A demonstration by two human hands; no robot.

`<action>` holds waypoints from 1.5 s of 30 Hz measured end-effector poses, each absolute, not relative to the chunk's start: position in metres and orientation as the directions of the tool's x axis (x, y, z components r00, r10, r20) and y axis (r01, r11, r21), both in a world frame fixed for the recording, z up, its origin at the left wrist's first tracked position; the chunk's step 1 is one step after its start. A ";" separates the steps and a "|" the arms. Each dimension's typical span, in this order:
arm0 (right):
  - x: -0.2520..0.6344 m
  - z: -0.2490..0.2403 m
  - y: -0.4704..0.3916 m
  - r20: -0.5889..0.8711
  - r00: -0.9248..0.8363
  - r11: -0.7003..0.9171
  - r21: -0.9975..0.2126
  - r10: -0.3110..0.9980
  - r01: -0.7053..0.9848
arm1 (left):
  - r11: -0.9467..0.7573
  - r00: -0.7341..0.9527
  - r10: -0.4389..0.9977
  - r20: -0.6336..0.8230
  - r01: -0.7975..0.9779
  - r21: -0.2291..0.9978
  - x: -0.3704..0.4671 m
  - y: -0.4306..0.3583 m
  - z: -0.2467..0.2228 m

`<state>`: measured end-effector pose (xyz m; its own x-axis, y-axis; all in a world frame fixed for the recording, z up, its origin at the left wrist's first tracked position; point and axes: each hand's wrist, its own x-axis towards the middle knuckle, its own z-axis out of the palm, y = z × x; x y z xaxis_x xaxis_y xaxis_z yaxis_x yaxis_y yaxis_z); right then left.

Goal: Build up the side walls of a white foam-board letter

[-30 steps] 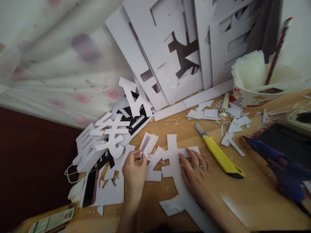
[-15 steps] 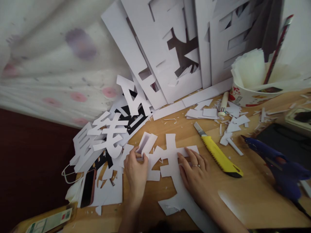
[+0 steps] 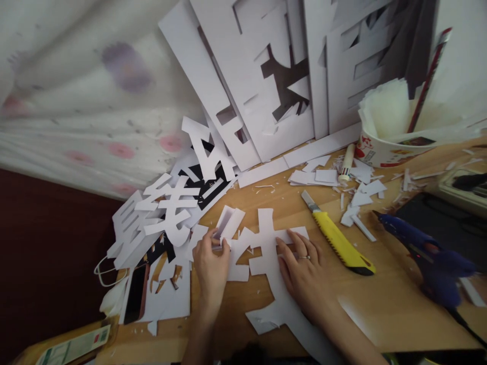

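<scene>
A large white cut-out character (image 3: 269,253), of card or foam board, lies flat on the wooden table in front of me. My left hand (image 3: 211,261) is at its left side, thumb and fingers pinched on a small white board strip (image 3: 231,223) that stands on edge. My right hand (image 3: 302,261) rests on the right part of the cut-out, palm down and fingers stretched out. Right of it lies a yellow utility knife (image 3: 340,241) with its blade out. A blue hot glue gun (image 3: 426,253) lies farther right.
Cut white characters (image 3: 167,208) are heaped at the left, near a phone (image 3: 137,294). Cut-out boards (image 3: 251,81) lean at the back. A paper tub (image 3: 391,149) holding a pencil (image 3: 429,81) stands back right. White scraps (image 3: 359,197) and a thick pen (image 3: 346,163) lie before it.
Both hands keep their places on the white pieces. The whole view has shifted slightly; nothing has visibly been taken hold of or let go.
</scene>
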<state>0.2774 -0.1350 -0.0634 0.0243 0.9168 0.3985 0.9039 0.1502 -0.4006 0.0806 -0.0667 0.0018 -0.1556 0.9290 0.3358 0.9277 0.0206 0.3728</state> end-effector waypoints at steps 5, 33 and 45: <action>0.277 -0.060 -0.135 0.412 0.020 0.155 -0.388 0.911 0.908 | 0.019 -0.157 0.933 0.325 0.920 0.392 0.082 -0.068 0.003; 0.277 -0.065 -0.136 0.396 0.013 0.158 -0.395 0.918 0.905 | 0.109 -0.154 0.957 0.245 0.976 0.188 0.087 -0.070 0.006; 0.277 -0.068 -0.136 0.400 0.019 0.154 -0.394 0.916 0.906 | 0.125 -0.170 0.962 0.212 0.970 0.211 0.085 -0.068 0.003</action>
<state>0.2771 -0.1357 -0.0679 0.0187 0.9162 0.4003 0.9061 0.1537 -0.3941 0.0847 -0.0683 0.0033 -0.1702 0.9624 0.2116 0.9695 0.1251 0.2107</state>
